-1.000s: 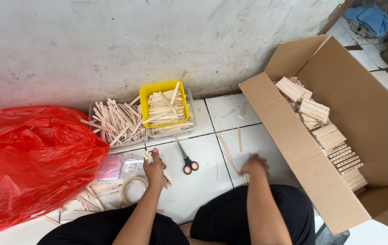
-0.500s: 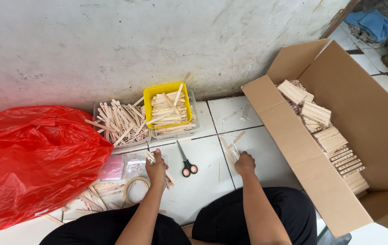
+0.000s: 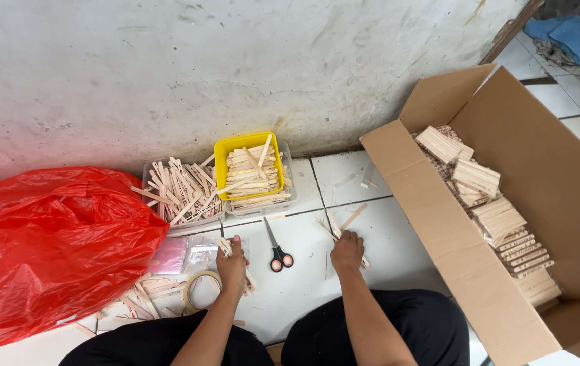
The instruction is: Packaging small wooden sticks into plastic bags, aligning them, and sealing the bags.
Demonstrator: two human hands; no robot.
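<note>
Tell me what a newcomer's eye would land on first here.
The big red plastic bag on the left grabs attention first, then the open cardboard box on the right, with bundled wooden sticks inside. Between them, by the wall, sits a yellow tub of sticks, and the left hand and right hand each hold sticks beside the scissors.

Big red plastic bag [image 3: 52, 251] on left. Yellow tub [image 3: 249, 166] w/ sticks by the wall, clear tray [image 3: 180, 193] next to it. Scissors [image 3: 276, 249] on white floor tiles [image 3: 297, 291]. Tape roll [image 3: 198, 288] near bag. Cardboard box [image 3: 548, 169] on right, blue cloth [image 3: 568, 34] behind it.
</note>
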